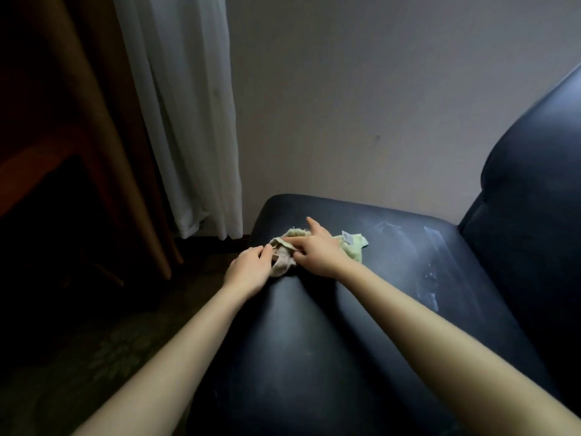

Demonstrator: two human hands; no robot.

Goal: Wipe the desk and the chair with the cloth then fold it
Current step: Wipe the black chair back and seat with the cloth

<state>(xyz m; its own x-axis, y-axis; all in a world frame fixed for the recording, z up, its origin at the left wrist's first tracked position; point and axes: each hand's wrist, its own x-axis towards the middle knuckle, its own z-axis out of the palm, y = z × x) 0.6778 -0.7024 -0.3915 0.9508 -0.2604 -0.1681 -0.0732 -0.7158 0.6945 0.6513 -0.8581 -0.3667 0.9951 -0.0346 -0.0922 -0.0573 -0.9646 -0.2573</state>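
The pale green cloth (351, 247) lies crumpled on the seat of the dark leather chair (314, 347), near its far left corner. The left hand (248, 270) grips the cloth's bunched end, fingers curled round it. The right hand (317, 251) rests on top, pinching a fold (its index finger points straight ahead). Pale smears mark the seat toward the backrest. A white curtain (188, 121) hangs beside the wall (377, 89).
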